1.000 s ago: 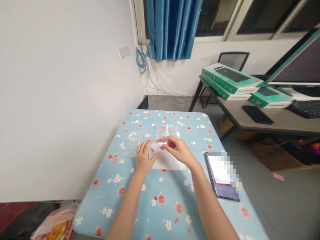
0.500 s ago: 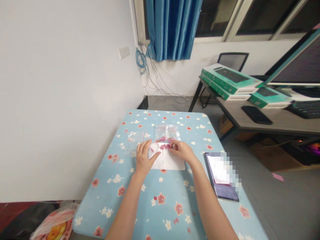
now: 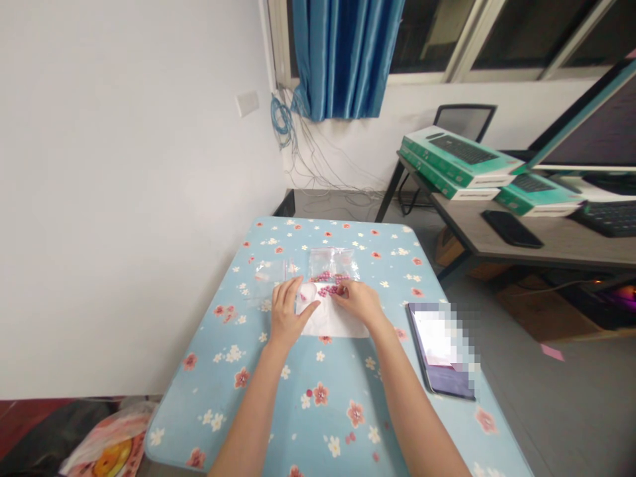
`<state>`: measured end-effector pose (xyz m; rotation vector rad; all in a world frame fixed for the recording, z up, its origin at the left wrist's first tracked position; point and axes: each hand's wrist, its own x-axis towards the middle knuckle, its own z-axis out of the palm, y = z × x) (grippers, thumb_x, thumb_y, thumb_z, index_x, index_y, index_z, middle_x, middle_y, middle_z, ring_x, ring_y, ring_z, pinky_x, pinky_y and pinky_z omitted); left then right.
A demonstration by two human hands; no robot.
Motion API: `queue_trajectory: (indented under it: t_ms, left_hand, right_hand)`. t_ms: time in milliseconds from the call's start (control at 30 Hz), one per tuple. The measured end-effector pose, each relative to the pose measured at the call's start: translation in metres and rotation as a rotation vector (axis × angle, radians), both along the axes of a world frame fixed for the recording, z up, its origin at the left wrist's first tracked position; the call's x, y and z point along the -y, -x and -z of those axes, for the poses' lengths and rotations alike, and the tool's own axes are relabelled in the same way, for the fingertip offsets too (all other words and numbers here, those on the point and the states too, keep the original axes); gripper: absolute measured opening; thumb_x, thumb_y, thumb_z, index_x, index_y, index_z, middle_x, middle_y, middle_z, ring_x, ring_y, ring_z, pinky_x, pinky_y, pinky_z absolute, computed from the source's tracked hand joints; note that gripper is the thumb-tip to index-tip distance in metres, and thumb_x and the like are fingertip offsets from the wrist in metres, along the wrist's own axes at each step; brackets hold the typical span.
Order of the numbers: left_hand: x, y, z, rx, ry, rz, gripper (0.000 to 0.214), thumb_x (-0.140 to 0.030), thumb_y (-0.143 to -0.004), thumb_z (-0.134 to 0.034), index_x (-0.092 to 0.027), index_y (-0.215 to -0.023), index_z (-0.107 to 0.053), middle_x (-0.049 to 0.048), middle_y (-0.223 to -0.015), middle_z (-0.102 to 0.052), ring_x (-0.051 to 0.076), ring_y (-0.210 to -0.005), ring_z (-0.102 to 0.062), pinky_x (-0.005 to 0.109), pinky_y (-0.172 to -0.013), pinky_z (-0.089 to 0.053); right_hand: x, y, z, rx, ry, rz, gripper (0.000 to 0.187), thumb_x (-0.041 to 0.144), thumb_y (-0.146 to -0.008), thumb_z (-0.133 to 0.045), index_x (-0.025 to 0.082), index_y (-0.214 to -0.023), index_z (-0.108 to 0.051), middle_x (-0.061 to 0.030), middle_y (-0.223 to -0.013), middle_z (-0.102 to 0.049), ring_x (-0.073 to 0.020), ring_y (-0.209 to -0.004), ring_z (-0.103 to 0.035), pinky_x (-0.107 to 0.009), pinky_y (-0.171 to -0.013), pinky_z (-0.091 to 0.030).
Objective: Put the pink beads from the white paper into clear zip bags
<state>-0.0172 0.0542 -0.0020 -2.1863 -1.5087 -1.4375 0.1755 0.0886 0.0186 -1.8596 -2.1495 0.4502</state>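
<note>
From my distant feed, the left hand (image 3: 287,313) lies spread mid-frame, apparently steadying the white paper (image 3: 328,322), whose pale ground seems to make the pink beads (image 3: 326,291) on it easy to see. The right hand (image 3: 362,303) bunches beside them; whether it pinches one, I can't tell.

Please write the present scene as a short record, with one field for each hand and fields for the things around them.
Left hand: at the white paper's left side, thumb and fingers apart
Right hand: fingertips at the pink beads; whether it holds one is unclear
Pink beads: some near the paper's far edge
Clear bag: flat, beyond the paper
Phone: on the flowered table, right of the right hand
</note>
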Motion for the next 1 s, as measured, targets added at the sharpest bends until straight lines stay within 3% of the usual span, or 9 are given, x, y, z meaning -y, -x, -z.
queue_trajectory:
  t_ms: [267, 433, 667, 1000]
  left_hand:
    - [0.0, 0.0, 0.001, -0.012, 0.013, -0.013, 0.055, -0.041, -0.079, -0.064, -0.019, -0.127, -0.046, 0.0127, -0.112, -0.062, 0.025, -0.104, -0.056, 0.042, -0.09, -0.045]
    - [0.0, 0.0, 0.0, -0.018, -0.002, -0.013, 0.056, -0.04, -0.079, -0.064, -0.019, -0.128, -0.046, 0.0122, -0.111, -0.062, 0.025, -0.103, -0.056, 0.041, -0.09, -0.046]
    - [0.0, 0.0, 0.003, -0.013, -0.009, -0.013, 0.056, -0.04, -0.079, -0.064, -0.019, -0.128, -0.046, 0.0123, -0.112, -0.061, 0.025, -0.104, -0.055, 0.041, -0.091, -0.045]
    - [-0.001, 0.002, 0.006, 0.001, 0.013, 0.007, 0.054, -0.039, -0.082, -0.061, -0.019, -0.129, -0.045, 0.0132, -0.114, -0.06, 0.025, -0.105, -0.055, 0.041, -0.092, -0.045]
  right_hand:
    - [0.001, -0.003, -0.006, -0.076, 0.015, -0.025, 0.014, 0.03, -0.078, -0.055, 0.021, -0.076, -0.065, -0.0024, -0.067, -0.063, -0.0155, -0.062, -0.054, -0.024, -0.053, -0.028]
    - [0.004, -0.004, -0.023, -0.389, -0.036, -0.117, 0.017, 0.034, -0.08, -0.055, 0.019, -0.08, -0.063, 0.0036, -0.054, -0.05, -0.0112, -0.052, -0.044, -0.022, -0.052, -0.03]
    - [0.016, 0.012, -0.047, -0.744, -0.009, -0.264, 0.02, 0.039, -0.083, -0.057, 0.019, -0.084, -0.062, 0.0048, -0.057, -0.044, -0.0099, -0.053, -0.038, -0.022, -0.053, -0.033]
    - [0.02, 0.032, -0.043, -0.758, 0.012, -0.348, 0.022, 0.04, -0.084, -0.056, 0.019, -0.084, -0.062, 0.0055, -0.057, -0.041, -0.0094, -0.053, -0.038, -0.023, -0.054, -0.033]
